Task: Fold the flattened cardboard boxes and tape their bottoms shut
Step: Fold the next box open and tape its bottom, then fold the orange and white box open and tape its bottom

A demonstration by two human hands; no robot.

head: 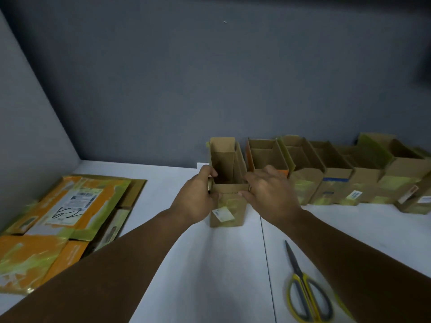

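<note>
A small brown cardboard box (227, 207) stands upright on the white table (210, 264), its top flaps up and a white label on its near face. My left hand (198, 194) grips its left wall, thumb at the rim. My right hand (268, 192) holds its right side, with the thumb on the near face and the fingers over the right edge. A stack of flattened orange and brown boxes (58, 217) lies at the left of the table.
A row of several folded open-topped boxes (326, 178) lines the grey back wall to the right of the held box. Yellow-handled scissors (305, 292) lie on the table near my right forearm. A grey partition closes the left side.
</note>
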